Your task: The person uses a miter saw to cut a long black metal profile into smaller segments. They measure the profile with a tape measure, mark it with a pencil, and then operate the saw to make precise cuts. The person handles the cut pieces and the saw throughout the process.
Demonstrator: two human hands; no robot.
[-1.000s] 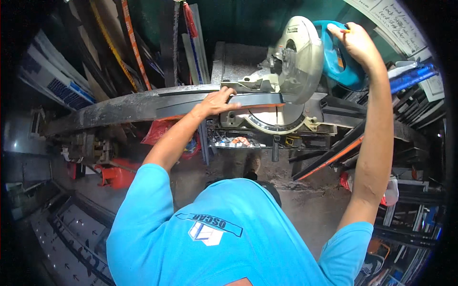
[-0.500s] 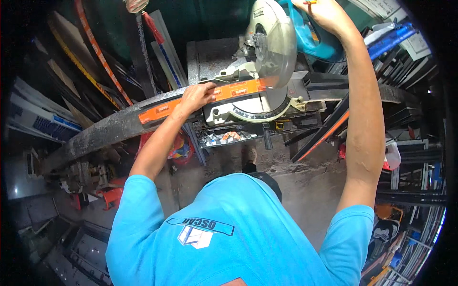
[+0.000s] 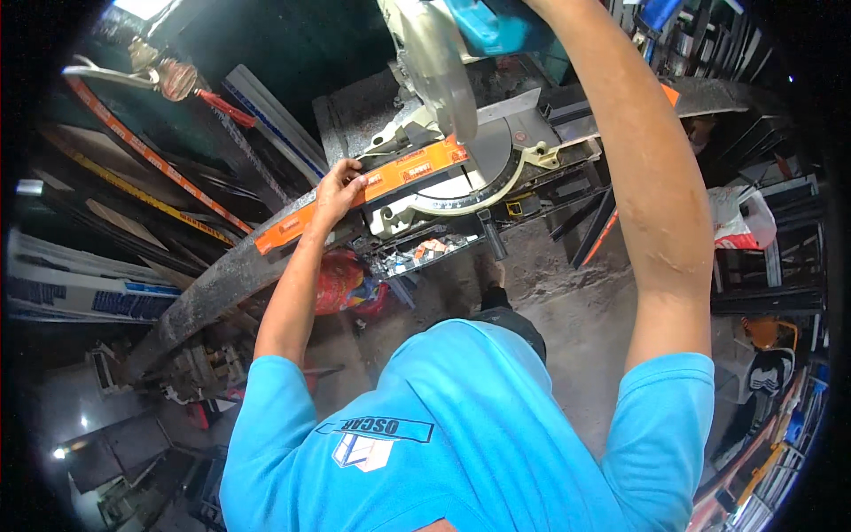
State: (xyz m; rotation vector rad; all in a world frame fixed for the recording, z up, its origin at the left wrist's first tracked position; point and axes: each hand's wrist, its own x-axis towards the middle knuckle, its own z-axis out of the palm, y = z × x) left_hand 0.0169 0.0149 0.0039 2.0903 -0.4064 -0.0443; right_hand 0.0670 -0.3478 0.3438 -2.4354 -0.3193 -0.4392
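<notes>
The orange-faced bar (image 3: 403, 173) is rested along the dusty support rail (image 3: 208, 293) and saw base (image 3: 492, 151), apparently so that its length is borne. It is gripped by the left hand (image 3: 335, 193), fingers bent over it, thumb on its face, presumably for steadiness; its right end is set near the blade guard (image 3: 454, 97). The right forearm (image 3: 656, 195) is extended upward past the teal handle (image 3: 496, 28); the right hand is cut off, its grip undeterminable.

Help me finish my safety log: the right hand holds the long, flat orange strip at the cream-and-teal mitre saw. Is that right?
No, wrong hand: the head view shows the left hand holding the long, flat orange strip at the saw.
</notes>
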